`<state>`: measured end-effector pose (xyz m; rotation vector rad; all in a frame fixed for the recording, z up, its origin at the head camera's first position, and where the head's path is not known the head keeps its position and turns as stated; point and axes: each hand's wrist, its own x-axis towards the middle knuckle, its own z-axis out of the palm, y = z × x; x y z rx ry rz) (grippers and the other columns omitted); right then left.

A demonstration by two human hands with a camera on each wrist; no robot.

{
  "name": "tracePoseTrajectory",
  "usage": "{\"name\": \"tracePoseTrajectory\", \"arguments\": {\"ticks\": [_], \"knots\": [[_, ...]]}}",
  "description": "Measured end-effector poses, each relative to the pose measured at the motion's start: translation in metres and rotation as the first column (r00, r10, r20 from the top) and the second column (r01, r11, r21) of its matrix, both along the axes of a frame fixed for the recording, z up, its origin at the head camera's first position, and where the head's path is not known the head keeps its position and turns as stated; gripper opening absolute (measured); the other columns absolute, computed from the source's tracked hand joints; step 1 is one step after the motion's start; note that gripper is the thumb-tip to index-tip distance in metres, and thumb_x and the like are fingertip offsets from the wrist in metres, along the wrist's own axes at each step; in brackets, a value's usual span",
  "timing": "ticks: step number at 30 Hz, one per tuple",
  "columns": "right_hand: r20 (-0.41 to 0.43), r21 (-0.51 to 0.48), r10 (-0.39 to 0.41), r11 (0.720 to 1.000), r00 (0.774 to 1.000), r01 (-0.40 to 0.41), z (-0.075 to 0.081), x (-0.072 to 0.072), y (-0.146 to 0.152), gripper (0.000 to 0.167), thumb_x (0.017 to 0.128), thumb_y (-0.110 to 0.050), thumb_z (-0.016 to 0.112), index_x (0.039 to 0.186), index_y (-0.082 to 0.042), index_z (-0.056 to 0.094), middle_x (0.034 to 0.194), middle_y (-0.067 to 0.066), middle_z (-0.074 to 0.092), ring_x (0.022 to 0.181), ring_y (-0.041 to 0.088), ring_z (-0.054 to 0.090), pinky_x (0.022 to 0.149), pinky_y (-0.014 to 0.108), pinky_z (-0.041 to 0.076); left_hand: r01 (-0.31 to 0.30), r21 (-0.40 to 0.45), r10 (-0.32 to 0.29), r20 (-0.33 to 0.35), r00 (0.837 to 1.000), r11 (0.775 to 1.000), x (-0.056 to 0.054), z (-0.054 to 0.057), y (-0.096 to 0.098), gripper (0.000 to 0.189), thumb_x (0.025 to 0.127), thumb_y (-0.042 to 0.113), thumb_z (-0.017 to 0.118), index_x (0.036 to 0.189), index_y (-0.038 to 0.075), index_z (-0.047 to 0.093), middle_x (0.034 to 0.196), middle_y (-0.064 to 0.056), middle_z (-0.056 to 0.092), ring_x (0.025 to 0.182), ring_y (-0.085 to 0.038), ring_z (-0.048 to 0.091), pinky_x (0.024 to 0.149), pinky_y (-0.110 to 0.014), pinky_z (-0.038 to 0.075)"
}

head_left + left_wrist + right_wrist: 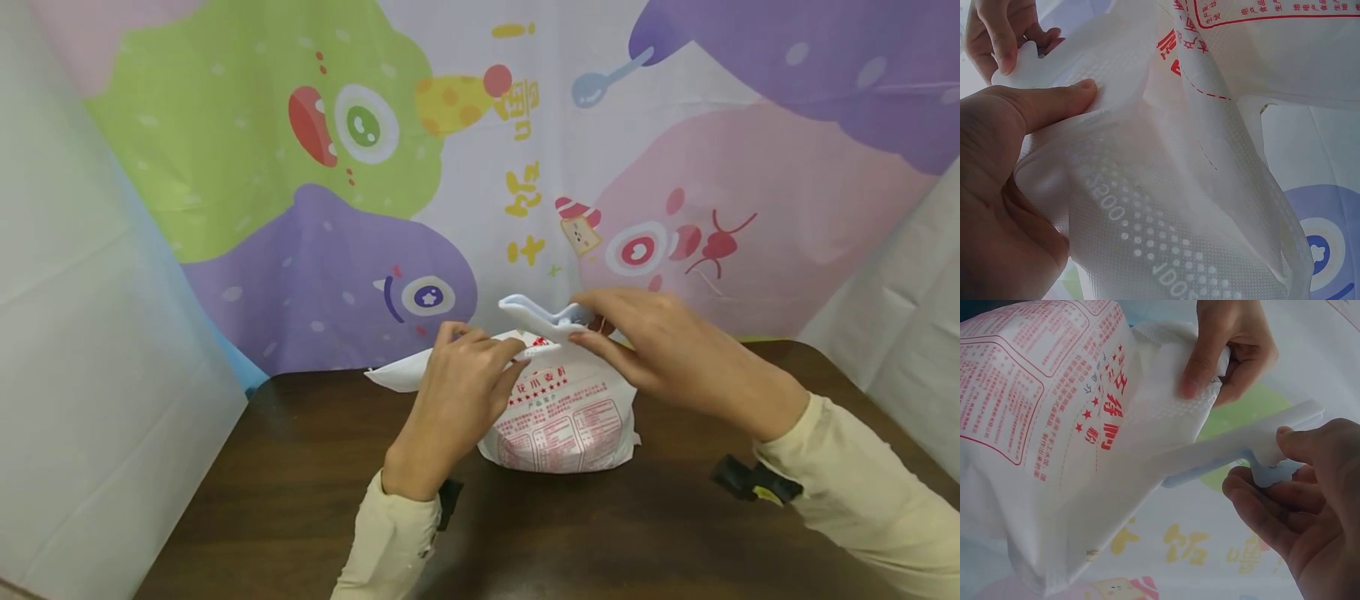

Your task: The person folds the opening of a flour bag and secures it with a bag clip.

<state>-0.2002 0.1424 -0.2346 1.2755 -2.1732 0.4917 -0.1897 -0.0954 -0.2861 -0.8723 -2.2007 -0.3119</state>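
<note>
A white bag with red print (558, 429) stands on the table, its upper part gathered and folded over. My left hand (457, 392) pinches the folded top of the bag between thumb and fingers. Above it, my right hand (667, 346) holds a white and pale blue bag clip (531, 315) by its grip end, thumb on one side and fingers on the other. In the right wrist view, the clip's long bars (1210, 450) reach to the bag's top edge and overlap it. Fine dots and raised digits show on the bag's film (1166, 250) in the left wrist view.
The dark brown wooden table (300, 500) lies under the bag. Behind it hangs a cloth (555, 150) with colourful cartoon figures and yellow characters. White cloth walls (90, 333) enclose both sides. A dark strapped device (753, 481) sits at my right wrist.
</note>
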Motion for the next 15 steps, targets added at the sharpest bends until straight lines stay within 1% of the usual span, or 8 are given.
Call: {"name": "tracePoseTrajectory", "arguments": {"ticks": [5, 10, 11, 13, 15], "knots": [[0.011, 0.000, 0.016, 1.000, 1.000, -0.016, 0.002, -0.001, 0.000, 0.055, 0.101, -0.053, 0.040, 0.110, -0.004, 0.063, 0.090, -0.001, 0.066, 0.081, 0.010, 0.064, 0.068, 0.032, 0.056, 0.000, 0.003, 0.000, 0.008, 1.000, 1.000, 0.001, 0.000, 0.000, 0.006, 0.088, 0.013, 0.076, 0.093, 0.013, 0.073, 0.074, 0.004, 0.072, 0.073, -0.016, 0.063, 0.086, -0.042, 0.042], [0.011, 0.014, 0.021, 1.000, 1.000, -0.021, 0.007, -0.002, 0.000, 0.051, 0.101, -0.053, 0.043, 0.108, -0.006, 0.065, 0.086, -0.004, 0.065, 0.077, 0.007, 0.062, 0.065, 0.029, 0.053, 0.000, 0.005, 0.000, 0.009, 1.000, 1.000, 0.000, 0.000, 0.000, 0.007, 0.088, 0.013, 0.075, 0.094, 0.012, 0.073, 0.075, 0.003, 0.072, 0.073, -0.017, 0.063, 0.086, -0.042, 0.042], [0.006, 0.019, 0.015, 1.000, 1.000, -0.015, 0.009, -0.002, 0.000, 0.049, 0.101, -0.051, 0.046, 0.107, -0.007, 0.065, 0.085, -0.004, 0.065, 0.076, 0.007, 0.061, 0.063, 0.029, 0.052, 0.000, 0.004, 0.000, 0.008, 1.000, 1.000, 0.000, 0.000, 0.000, 0.007, 0.088, 0.013, 0.075, 0.094, 0.012, 0.073, 0.075, 0.003, 0.073, 0.073, -0.016, 0.063, 0.087, -0.042, 0.042], [0.000, 0.032, 0.003, 0.999, 1.000, -0.003, 0.011, -0.002, 0.000, 0.038, 0.099, -0.043, 0.059, 0.106, -0.007, 0.065, 0.084, -0.004, 0.065, 0.073, 0.007, 0.059, 0.061, 0.028, 0.050, -0.001, 0.003, 0.001, 0.006, 1.000, 1.000, 0.000, 0.000, 0.000, 0.007, 0.088, 0.013, 0.075, 0.094, 0.012, 0.073, 0.075, 0.003, 0.073, 0.073, -0.017, 0.063, 0.087, -0.042, 0.042], [-0.006, 0.050, -0.011, 0.999, 1.000, 0.011, 0.013, -0.002, 0.000, 0.029, 0.094, -0.031, 0.070, 0.106, -0.005, 0.066, 0.083, -0.002, 0.066, 0.072, 0.008, 0.059, 0.060, 0.029, 0.049, -0.001, 0.001, 0.001, 0.003, 1.000, 1.000, 0.000, 0.000, 0.000, 0.006, 0.088, 0.013, 0.075, 0.094, 0.012, 0.073, 0.075, 0.003, 0.073, 0.073, -0.017, 0.063, 0.087, -0.042, 0.042]]}}
